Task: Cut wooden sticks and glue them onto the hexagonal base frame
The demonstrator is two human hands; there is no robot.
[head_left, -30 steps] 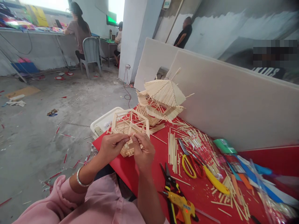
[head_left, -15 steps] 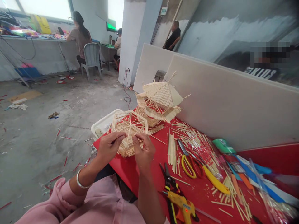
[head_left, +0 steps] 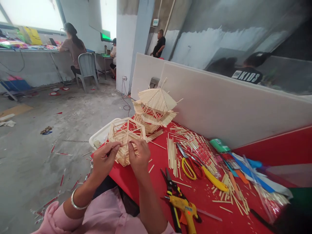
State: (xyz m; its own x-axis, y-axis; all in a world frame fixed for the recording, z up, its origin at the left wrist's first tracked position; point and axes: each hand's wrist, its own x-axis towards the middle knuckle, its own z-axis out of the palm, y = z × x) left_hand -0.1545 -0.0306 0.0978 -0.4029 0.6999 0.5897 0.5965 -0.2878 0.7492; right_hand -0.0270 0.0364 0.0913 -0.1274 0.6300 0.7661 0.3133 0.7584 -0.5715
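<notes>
My left hand and my right hand face each other over the near side of a hexagonal stick frame, each pinched shut. Between their fingertips lies a thin wooden stick, mostly covered by the fingers. The frame has spokes meeting in the middle and stacked stick walls below; my hands hide part of it. Just behind it stands a small pagoda-like model with layered stick roofs.
On the red tabletop lie loose sticks, yellow-handled scissors, black-and-yellow cutters, a yellow glue gun and a yellow utility knife. A white tray sits left. Pale boards stand behind. Other people are farther off.
The camera view has turned right, so the scene sits farther left. Both hands stay pinched at the near side of the frame, with only slight finger movement.
</notes>
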